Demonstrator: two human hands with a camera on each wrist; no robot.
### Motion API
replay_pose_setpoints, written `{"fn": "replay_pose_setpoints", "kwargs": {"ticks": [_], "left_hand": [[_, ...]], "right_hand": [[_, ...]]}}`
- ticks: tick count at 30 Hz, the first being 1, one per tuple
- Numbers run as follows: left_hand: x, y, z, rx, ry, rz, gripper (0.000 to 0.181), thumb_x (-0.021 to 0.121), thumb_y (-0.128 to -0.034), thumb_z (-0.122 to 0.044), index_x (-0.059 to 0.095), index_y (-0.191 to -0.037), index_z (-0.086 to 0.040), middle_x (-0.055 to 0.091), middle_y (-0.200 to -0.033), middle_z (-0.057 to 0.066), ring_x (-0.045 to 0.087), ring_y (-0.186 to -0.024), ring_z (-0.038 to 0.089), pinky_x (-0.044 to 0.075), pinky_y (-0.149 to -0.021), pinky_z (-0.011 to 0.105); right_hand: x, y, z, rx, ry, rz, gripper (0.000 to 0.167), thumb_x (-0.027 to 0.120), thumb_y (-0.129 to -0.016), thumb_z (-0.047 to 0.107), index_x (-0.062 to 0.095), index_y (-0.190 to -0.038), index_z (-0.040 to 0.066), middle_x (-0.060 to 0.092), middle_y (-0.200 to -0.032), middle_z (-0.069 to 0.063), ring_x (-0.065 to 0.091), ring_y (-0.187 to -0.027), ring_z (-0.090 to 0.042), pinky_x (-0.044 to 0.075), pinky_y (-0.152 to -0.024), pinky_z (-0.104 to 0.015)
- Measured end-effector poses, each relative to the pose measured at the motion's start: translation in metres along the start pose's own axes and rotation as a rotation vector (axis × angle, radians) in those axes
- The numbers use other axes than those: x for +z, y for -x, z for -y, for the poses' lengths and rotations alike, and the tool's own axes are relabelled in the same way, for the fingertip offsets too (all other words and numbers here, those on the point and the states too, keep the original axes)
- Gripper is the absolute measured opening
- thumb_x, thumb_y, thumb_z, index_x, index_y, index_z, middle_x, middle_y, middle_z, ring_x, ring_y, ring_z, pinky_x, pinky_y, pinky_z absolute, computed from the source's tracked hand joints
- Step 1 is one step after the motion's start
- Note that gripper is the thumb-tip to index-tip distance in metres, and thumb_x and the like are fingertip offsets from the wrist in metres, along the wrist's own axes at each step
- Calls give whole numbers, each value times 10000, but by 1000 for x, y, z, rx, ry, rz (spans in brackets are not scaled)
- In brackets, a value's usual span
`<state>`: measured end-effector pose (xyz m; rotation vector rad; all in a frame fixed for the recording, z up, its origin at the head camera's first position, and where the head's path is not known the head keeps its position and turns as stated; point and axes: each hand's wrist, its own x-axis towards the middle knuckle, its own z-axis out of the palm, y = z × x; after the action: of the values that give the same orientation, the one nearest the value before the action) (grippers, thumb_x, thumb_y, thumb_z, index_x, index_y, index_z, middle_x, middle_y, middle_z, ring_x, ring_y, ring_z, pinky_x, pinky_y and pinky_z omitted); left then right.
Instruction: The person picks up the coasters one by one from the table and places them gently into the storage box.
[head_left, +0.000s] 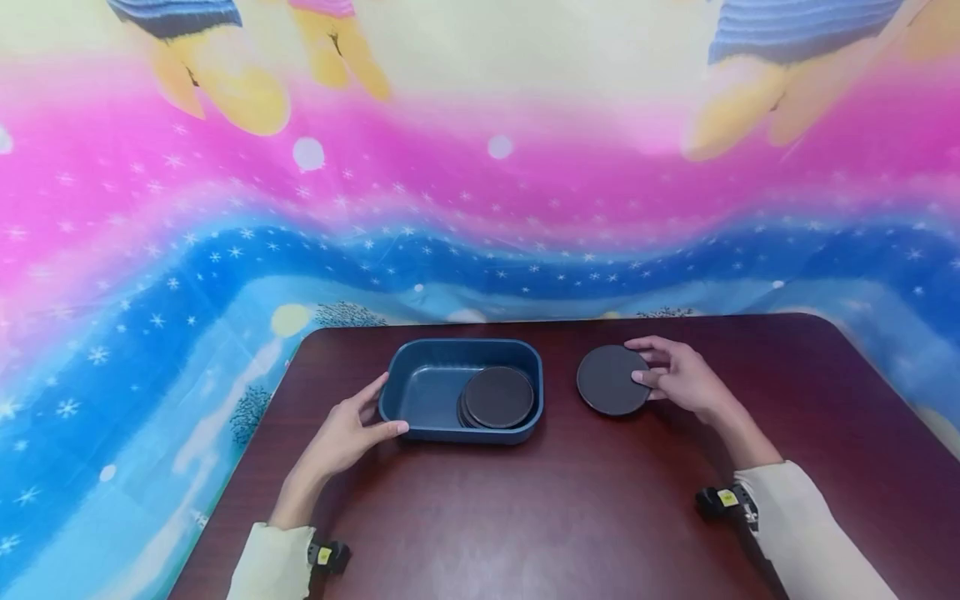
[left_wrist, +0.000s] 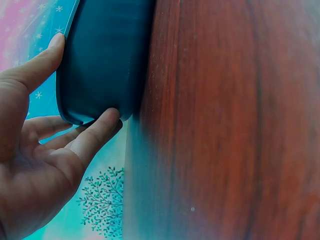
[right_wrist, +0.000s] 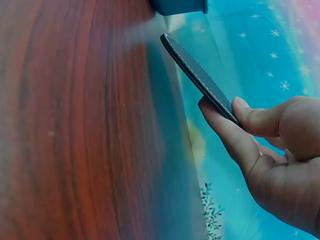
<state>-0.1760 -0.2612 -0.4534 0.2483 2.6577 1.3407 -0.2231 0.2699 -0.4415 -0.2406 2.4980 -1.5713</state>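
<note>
A dark blue rectangular container with rounded corners rests on the table. My left hand holds its left end, thumb at the front rim and fingers around the side; in the left wrist view, fingertips press against the container's wall. Inside, at the right end, lies a stack of dark round coasters. To the right of the container, my right hand pinches another round coaster between thumb and fingers. Seen from the right wrist, this coaster is thin, tilted, raised off the table, with stitching along its edge.
The dark reddish-brown wooden table has rounded far corners. Behind it hangs a colourful printed cloth with snowflakes, reaching down past the table's far and side edges. A black wrist device sits by the right sleeve, another by the left.
</note>
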Motion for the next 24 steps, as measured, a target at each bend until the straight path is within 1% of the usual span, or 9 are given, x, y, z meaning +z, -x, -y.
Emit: {"fn": "replay_pose_setpoints", "kwargs": {"ticks": [4, 9, 14, 17, 20, 24], "left_hand": [[-1, -1, 1, -6, -1, 5, 1014, 854, -935, -390, 262, -1722, -144, 447, -1674, 237, 519, -1490, 416, 550, -1107, 538], [0, 0, 0, -1, -14, 6, 1014, 852, -936, -391, 261, -1722, -144, 443, -1676, 239, 524, -1482, 417, 549, -1105, 536], [2, 0, 1, -2, -18, 7, 1011, 843, -943, -395, 254, -1724, -141, 453, -1667, 249, 530, -1477, 422, 550, -1104, 536], [0, -1, 0, -11, -7, 7, 1016, 847, -938, -399, 254, -1725, -153, 465, -1661, 242, 531, -1480, 415, 551, -1106, 539], [-1, 0, 1, -3, -2, 16, 1014, 840, -946, -394, 244, -1726, -141, 463, -1659, 252, 531, -1478, 426, 556, -1098, 542], [-2, 1, 1, 11, -2, 16, 1007, 836, -954, -377, 238, -1726, -131, 464, -1656, 260, 527, -1478, 440, 555, -1092, 554]], "right_hand": [[-2, 9, 5, 29, -8, -28, 586, 668, -1043, 23, 462, -1591, 0, 546, -1477, -366, 737, -993, -127, 669, -770, -337], [-3, 17, 1, 71, -44, -35, 618, 672, -1053, 60, 434, -1622, 31, 502, -1535, -354, 712, -1030, -120, 664, -797, -325], [-4, 18, -2, 74, -67, -40, 624, 670, -1061, 77, 424, -1633, 46, 469, -1581, -352, 716, -1067, -125, 663, -815, -323], [-4, 18, -1, 72, -76, -41, 618, 673, -1062, 91, 433, -1631, 61, 463, -1598, -343, 714, -1114, -157, 663, -823, -324], [-2, 19, 0, 80, -75, -38, 607, 677, -1063, 105, 449, -1624, 78, 465, -1610, -324, 695, -1173, -197, 662, -829, -325], [-1, 19, 3, 87, -76, -37, 603, 678, -1063, 110, 453, -1622, 80, 479, -1605, -310, 698, -1160, -195, 662, -829, -322]]}}
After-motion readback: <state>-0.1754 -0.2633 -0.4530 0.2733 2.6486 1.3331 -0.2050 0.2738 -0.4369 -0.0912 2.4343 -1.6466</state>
